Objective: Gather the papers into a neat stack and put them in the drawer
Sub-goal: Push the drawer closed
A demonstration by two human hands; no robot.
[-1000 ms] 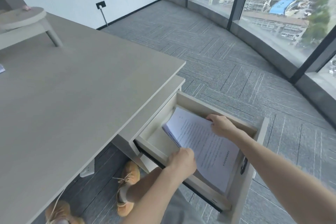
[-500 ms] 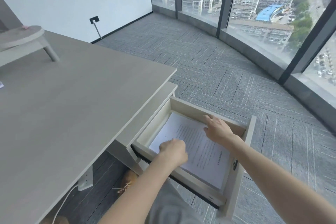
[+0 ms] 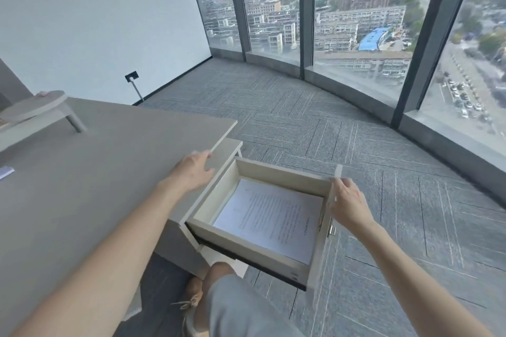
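Note:
The stack of printed white papers (image 3: 271,220) lies flat on the bottom of the pulled-out pale wooden drawer (image 3: 241,243) under the desk's right end. My left hand (image 3: 193,169) rests with fingers spread on the desk's right edge, holding nothing. My right hand (image 3: 347,202) is against the top of the drawer's front panel (image 3: 319,262), fingers on its upper edge. Neither hand touches the papers.
The grey desk (image 3: 82,180) fills the left, with a small raised stand (image 3: 41,107) at its far end and a bit of paper at the left border. My knee and a tan shoe (image 3: 194,298) are below the drawer. Grey carpet and tall windows lie to the right.
Both hands have left the papers and come out of the drawer. The left went up to the desk edge, the right to the drawer front. The papers now lie flat inside.

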